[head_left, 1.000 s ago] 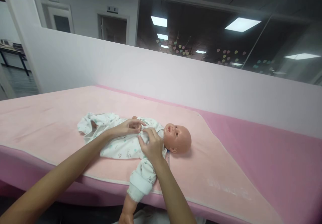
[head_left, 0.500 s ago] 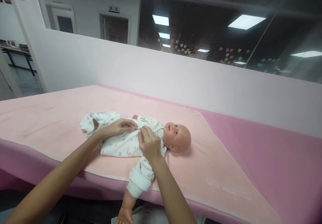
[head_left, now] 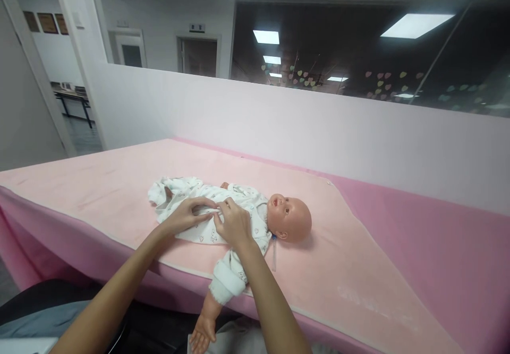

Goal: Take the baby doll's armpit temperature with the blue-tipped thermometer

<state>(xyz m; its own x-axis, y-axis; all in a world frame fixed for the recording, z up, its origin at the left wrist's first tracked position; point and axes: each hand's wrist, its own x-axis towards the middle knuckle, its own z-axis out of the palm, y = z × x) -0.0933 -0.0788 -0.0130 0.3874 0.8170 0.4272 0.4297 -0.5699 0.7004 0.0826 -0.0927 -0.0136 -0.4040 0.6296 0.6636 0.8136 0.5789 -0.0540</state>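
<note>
A baby doll [head_left: 290, 218] lies on its back on a pale pink mat [head_left: 119, 184], head to the right. It wears a white printed romper [head_left: 199, 232]. One sleeved arm [head_left: 223, 285] hangs over the near edge of the table. My left hand [head_left: 187, 215] and my right hand [head_left: 235, 224] rest on the doll's chest, fingertips meeting and pinching the romper's front edges together. Both hands are closed on the fabric.
The mat covers a darker pink padded table [head_left: 438, 248]. A low white partition wall [head_left: 319, 126] runs behind it, with dark glass above. A doorway [head_left: 198, 55] and a corridor lie at the back left. A thin tube [head_left: 274, 250] lies by the doll's neck.
My view has shifted, so the doll sits further right in the picture. Both hands have slid a little down the doll's chest, still pinching the romper's front.
</note>
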